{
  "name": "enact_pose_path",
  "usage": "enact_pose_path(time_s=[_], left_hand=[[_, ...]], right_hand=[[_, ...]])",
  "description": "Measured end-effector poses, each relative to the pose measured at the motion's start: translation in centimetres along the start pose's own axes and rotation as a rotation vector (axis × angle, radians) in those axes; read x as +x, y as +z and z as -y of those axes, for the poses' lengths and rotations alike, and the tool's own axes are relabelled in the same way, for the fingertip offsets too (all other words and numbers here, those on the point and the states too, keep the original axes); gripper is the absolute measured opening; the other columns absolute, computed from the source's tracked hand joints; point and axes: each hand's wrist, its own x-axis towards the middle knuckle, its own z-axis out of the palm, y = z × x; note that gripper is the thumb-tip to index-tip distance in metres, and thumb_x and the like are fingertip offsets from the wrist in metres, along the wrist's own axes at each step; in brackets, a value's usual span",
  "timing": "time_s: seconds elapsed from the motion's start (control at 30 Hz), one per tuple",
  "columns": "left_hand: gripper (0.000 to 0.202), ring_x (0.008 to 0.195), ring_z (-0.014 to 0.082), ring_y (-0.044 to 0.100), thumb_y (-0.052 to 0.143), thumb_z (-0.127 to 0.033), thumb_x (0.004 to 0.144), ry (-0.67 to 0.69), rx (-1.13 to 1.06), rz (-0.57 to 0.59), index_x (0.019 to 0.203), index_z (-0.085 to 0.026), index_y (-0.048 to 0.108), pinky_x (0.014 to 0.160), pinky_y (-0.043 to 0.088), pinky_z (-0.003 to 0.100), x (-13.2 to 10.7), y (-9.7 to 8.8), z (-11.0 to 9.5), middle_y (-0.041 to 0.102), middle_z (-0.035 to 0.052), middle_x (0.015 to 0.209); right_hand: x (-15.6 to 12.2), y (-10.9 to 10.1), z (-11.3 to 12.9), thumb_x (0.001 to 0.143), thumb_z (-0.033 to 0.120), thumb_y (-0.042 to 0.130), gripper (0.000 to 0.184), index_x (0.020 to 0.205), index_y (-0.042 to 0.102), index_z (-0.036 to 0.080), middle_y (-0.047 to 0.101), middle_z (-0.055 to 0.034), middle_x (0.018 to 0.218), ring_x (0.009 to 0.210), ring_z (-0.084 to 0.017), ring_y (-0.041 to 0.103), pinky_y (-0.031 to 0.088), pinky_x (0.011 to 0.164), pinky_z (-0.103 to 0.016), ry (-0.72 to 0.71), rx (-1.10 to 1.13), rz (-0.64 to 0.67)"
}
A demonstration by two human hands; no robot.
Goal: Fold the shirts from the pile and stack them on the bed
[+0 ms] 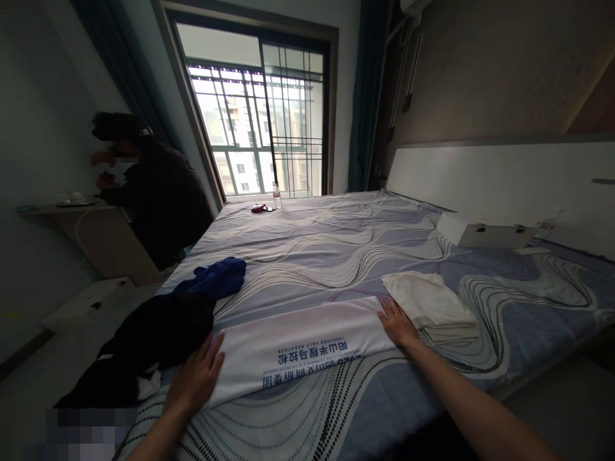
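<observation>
A white T-shirt with blue print (298, 346) lies folded into a long strip across the near part of the bed (336, 250). My left hand (196, 379) rests flat on its left end, fingers stretched out. My right hand (396, 323) lies flat at its right end, fingers spread, touching the cloth. Neither hand grips anything. Just right of my right hand sits a folded cream garment (432, 304).
A pile of dark clothes (154, 333) and a blue garment (218, 278) lie at the bed's left edge. A white box (483, 234) sits near the headboard. A bottle (276, 195) and a red item (258, 208) lie at the far end. Another person (154, 192) stands by a desk at left.
</observation>
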Motion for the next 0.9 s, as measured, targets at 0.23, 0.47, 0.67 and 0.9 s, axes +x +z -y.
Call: enact_pose_path(time_s=[0.23,0.47,0.67,0.9], left_hand=[[0.063,0.147,0.0237,0.034,0.014,-0.049,0.099,-0.065,-0.26,-0.015,0.149,-0.026,0.045,0.119,0.028,0.048,-0.2,0.4,2.0,0.041,0.0019,0.159],[0.064,0.137,0.0214,0.049,0.019,-0.046,0.099,-0.043,-0.492,-0.183,0.138,-0.014,0.058,0.119,0.032,0.036,-0.8,0.9,2.6,0.057,0.0098,0.146],[0.059,0.131,0.0241,0.056,0.024,-0.041,0.098,-0.127,-0.647,-0.231,0.13,-0.012,0.064,0.115,0.039,0.04,-1.6,0.0,2.2,0.063,0.0129,0.137],[0.06,0.131,0.0246,0.056,0.023,-0.039,0.096,-0.091,-0.579,-0.23,0.129,-0.011,0.065,0.114,0.039,0.04,-1.1,0.5,2.7,0.064,0.0134,0.137]], right_hand=[[-9.4,1.4,7.3,0.094,0.046,0.037,0.073,0.157,0.027,0.01,0.024,-0.0142,0.164,0.153,-0.036,0.01,0.006,0.119,-0.064,-0.213,0.015,-0.242],[-20.6,3.0,23.6,0.093,0.038,0.044,0.075,0.159,0.02,0.013,0.013,-0.0098,0.166,0.153,-0.033,0.008,-0.01,0.121,-0.057,-0.76,0.227,0.078],[-20.1,4.1,34.3,0.089,0.043,0.05,0.084,0.156,0.023,0.0,0.015,-0.0206,0.164,0.153,-0.037,0.006,0.004,0.123,-0.055,-0.761,0.349,0.132],[-19.4,5.5,36.7,0.082,0.03,0.061,0.081,0.152,0.034,0.0,0.028,-0.022,0.161,0.152,-0.035,0.013,0.01,0.124,-0.049,-0.746,0.483,0.139]])
